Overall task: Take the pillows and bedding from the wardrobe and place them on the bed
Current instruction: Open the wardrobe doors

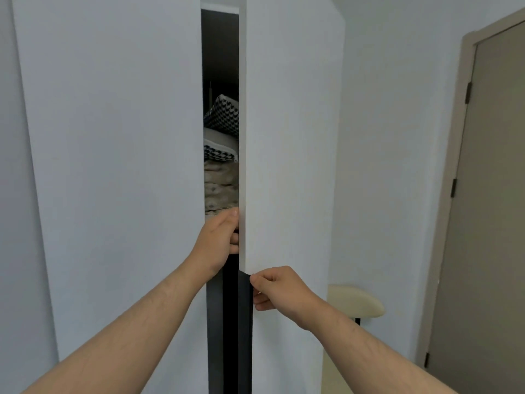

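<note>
Between the two white wardrobe doors a narrow dark gap stood open, and both hands were at the edge of the right door (287, 137). The left hand (220, 240) had its fingers curled round that door's inner edge, thumb on the front face, its grip closed on the panel about halfway down. The right hand (279, 288) sat just below, fingers bent and pinched on the same door's lower edge, where a dark strip of the wardrobe's interior showed. The left door (113, 166) hung apart from both hands, untouched.

Through the gap, inside the wardrobe, a stack was partly visible. A pillow with a black-and-white houndstooth cover (224, 113) leaned at the top, a plain white pillow (220, 137) lay under it, and another houndstooth piece (220, 153) came below that. Beneath them sat folded beige bedding (220, 186) with a faint pattern, reaching down to just above the left hand. Most of the stack was hidden behind the doors.

Off to the right, a cream padded seat (356, 301) stood near the wall, and a taupe room door (491, 194) was shut in its frame.
</note>
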`<action>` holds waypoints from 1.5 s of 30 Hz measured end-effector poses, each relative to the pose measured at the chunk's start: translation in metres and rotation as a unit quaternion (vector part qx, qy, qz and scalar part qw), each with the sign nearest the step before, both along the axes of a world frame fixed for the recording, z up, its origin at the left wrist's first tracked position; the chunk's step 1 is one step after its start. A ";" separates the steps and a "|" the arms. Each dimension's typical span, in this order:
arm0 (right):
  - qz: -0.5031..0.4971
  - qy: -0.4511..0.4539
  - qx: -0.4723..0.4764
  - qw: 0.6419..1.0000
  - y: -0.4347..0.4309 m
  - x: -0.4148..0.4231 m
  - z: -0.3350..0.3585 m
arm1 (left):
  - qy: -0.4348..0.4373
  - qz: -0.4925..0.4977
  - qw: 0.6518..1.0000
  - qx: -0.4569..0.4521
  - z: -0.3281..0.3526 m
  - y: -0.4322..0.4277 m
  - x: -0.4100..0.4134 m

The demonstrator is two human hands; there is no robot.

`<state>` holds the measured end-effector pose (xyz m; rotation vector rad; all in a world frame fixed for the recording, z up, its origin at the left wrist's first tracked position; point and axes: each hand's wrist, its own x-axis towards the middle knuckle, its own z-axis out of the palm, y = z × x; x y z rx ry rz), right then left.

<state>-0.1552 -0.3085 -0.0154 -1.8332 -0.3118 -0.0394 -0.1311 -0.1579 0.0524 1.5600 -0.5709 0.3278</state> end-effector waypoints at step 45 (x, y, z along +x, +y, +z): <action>-0.308 -0.428 -0.234 0.817 -0.138 -0.097 0.040 | -0.148 0.145 0.966 0.155 -0.052 -0.120 -0.034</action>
